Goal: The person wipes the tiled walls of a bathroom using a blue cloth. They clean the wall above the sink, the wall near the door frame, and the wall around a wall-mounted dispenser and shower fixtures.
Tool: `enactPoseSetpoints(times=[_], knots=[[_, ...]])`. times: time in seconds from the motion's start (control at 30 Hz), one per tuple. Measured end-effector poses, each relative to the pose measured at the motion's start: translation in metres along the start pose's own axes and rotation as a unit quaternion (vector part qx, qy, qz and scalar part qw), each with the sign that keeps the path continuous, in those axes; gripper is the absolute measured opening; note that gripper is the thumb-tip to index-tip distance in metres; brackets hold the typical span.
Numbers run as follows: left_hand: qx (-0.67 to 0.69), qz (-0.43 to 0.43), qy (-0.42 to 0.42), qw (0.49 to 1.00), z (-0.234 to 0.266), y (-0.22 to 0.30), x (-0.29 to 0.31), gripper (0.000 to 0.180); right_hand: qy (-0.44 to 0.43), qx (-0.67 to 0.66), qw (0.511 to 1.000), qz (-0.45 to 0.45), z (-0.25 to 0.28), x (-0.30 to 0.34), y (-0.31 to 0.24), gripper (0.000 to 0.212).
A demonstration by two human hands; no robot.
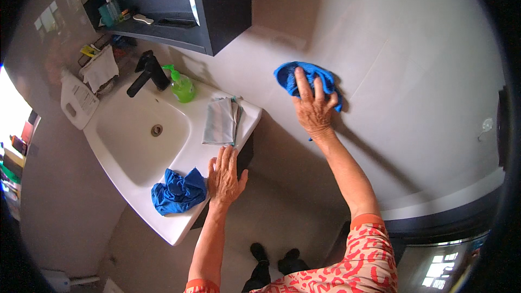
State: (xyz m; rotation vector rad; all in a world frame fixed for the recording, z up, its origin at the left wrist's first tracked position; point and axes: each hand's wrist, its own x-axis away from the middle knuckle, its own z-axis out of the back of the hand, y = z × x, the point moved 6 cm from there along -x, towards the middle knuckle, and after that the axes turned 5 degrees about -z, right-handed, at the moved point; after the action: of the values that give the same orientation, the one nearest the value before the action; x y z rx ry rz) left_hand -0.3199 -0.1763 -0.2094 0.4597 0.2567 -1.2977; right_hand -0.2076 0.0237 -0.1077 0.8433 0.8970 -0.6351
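My right hand (pixel 313 109) presses a bunched blue cloth (pixel 320 71) against the pale wall, fingers bent over it. Lower down, my left hand (pixel 223 176) lies flat on the edge of the white washbasin (pixel 190 157), its fingers stretched out and holding nothing. Just beyond those fingertips is a folded grey-and-white striped cloth (pixel 218 122). Another crumpled blue cloth (pixel 179 191) sits on the basin rim, left of my left hand.
Behind the bowl stand a black faucet (pixel 148 73) and a green pump bottle (pixel 182 87). A white jug (pixel 77 99) is at the left. The dark cabinet (pixel 225 8) juts out above. A suction hook (pixel 487 125) is on the wall at right.
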Motion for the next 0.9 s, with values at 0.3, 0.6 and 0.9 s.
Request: enactPoseSetpoints(times=[0.3,0.6,0.9], knots=[[-0.017,0.009,-0.022,1.0,0.003,0.006,-0.004,0.063,-0.078,-0.033,0.988,0.129,-0.051,0.102,-0.065,0.033],[-0.029,0.004,-0.032,0.999,0.002,0.009,-0.005,0.063,-0.089,0.011,0.98,0.179,-0.099,0.2,-0.087,0.048],[-0.02,-0.008,-0.034,0.999,-0.001,0.01,-0.004,0.063,-0.078,0.022,0.992,0.094,0.007,0.141,0.033,0.038]])
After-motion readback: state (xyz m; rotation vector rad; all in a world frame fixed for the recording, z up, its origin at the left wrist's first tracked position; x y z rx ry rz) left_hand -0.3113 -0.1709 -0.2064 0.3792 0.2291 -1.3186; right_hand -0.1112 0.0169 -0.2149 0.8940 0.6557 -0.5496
